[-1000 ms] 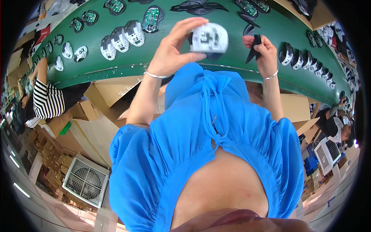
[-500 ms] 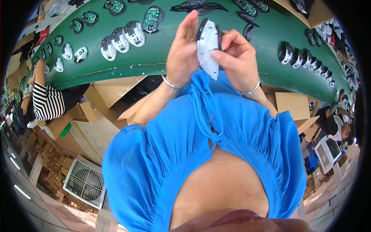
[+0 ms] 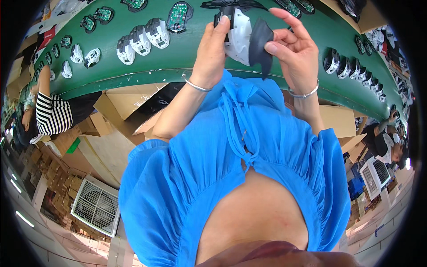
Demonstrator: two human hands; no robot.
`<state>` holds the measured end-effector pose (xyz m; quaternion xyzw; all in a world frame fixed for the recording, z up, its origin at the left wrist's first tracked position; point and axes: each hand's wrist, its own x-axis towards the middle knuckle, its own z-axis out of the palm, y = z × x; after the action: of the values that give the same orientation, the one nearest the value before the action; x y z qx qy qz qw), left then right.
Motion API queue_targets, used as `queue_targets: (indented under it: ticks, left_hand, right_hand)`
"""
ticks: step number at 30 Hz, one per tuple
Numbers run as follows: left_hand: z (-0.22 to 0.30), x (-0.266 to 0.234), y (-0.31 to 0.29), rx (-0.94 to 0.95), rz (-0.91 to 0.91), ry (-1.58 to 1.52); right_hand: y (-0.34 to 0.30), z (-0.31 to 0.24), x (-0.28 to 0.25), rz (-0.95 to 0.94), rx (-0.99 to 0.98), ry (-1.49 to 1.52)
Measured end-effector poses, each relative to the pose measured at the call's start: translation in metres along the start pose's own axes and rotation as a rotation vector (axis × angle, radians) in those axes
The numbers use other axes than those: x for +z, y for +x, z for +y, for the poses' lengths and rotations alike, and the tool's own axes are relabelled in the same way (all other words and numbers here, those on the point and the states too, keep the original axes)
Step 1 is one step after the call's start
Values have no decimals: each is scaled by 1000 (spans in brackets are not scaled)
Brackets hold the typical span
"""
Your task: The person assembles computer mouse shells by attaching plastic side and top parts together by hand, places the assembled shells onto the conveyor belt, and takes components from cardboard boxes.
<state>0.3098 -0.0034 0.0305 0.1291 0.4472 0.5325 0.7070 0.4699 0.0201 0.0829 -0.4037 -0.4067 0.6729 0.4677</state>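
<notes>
Above the green table's near edge, my left hand (image 3: 212, 55) grips a white mouse housing (image 3: 240, 38) with black parts at its far end. My right hand (image 3: 297, 55) pinches a black curved shell piece (image 3: 261, 42) between thumb and fingers, with the index finger raised. That piece is beside the right side of the housing; whether they touch I cannot tell. Just beyond my hands lie black curved shell parts (image 3: 235, 4). Three white-and-black mouse housings (image 3: 141, 41) stand in a row to the left.
On the green table (image 3: 187, 60) lie green circuit boards in black bases (image 3: 179, 18) and a row of mouse housings (image 3: 344, 67) at the right. Open cardboard boxes (image 3: 129, 98) stand below the near edge. A person in a striped top (image 3: 54, 113) is at the left.
The white housing has turned and moved up slightly in my left hand. My right hand has moved right and now holds a black shell piece at the housing's side.
</notes>
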Motion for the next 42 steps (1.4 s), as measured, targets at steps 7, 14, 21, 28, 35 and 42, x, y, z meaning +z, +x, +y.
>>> queue_targets:
  ticks: [7, 14, 21, 28, 35, 42]
  left_hand:
    - [4, 6, -8, 141, -40, 142]
    - [7, 6, -13, 141, -7, 198]
    - [14, 2, -10, 230, -75, 385]
    - [14, -3, -5, 114, -80, 211]
    - [9, -7, 2, 126, -20, 150]
    - [4, -11, 0, 168, -39, 183]
  right_hand:
    - [12, 12, -7, -39, 62, -297]
    - [7, 22, 1, 113, -6, -394]
    - [8, 31, -8, 90, 205, -104]
    - [13, 30, -4, -36, 239, -106]
    - [12, 35, -15, -191, 326, -99]
    - [7, 45, -3, -151, 283, 15]
